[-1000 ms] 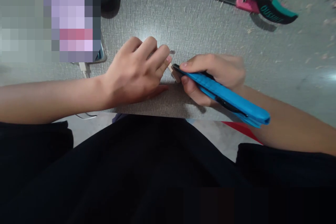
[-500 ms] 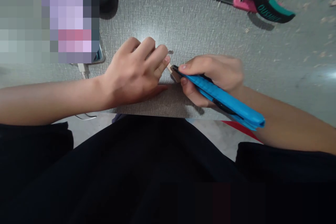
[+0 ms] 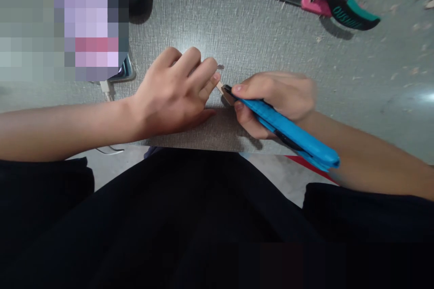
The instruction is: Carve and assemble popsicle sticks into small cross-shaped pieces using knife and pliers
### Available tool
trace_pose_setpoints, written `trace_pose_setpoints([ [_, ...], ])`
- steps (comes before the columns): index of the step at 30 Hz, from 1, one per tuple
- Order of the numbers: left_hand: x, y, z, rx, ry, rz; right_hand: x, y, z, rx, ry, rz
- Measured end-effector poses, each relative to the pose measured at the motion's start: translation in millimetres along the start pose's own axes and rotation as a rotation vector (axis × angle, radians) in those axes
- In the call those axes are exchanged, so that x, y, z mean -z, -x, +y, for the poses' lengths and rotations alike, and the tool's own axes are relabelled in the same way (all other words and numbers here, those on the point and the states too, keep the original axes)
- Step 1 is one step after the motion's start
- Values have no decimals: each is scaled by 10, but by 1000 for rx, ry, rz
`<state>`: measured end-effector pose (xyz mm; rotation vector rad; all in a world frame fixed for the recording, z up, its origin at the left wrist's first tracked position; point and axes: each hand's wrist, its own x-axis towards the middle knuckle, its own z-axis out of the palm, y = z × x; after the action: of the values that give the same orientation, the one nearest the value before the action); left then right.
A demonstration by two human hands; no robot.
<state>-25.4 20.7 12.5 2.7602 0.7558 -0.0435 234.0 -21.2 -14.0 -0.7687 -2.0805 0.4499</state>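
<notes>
Grey worktop (image 3: 217, 18) with a blue knife (image 3: 285, 123), tip at a short wooden strip (image 3: 220, 87).
The fingers of the right hand (image 3: 288, 92) pinch the knife just beside the strip's near end; the strip slants away leftward to the left hand (image 3: 176, 88), whose curled fingers touch its far end, their grip hidden. Beyond lie teal-handled cutters (image 3: 351, 11).

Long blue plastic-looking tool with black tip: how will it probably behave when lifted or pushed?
The long blue tool is probably stiff: its body looks straight. The right hand grips it near one end, so it seems light. Its elongated, angular shape may slide rather than roll.
</notes>
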Motion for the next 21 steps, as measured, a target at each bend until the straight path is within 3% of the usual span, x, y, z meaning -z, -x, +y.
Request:
trace_pose_setpoints([
  [6,-145,40,5,12,170,100,-8,105,58,-57,116,-3],
  [9,-120,40,7,17,116,85,6,134,58,-135,110,-44],
  [14,-15,22,-4,-31,-39,15,15,71,13,-67,-3,-19],
  [18,-14,24,6,-13,-14,49,16,75,8,-73,5,-36],
  [21,16,6,37,18,4,-23,25,82,6,-63,-26,-35],
])
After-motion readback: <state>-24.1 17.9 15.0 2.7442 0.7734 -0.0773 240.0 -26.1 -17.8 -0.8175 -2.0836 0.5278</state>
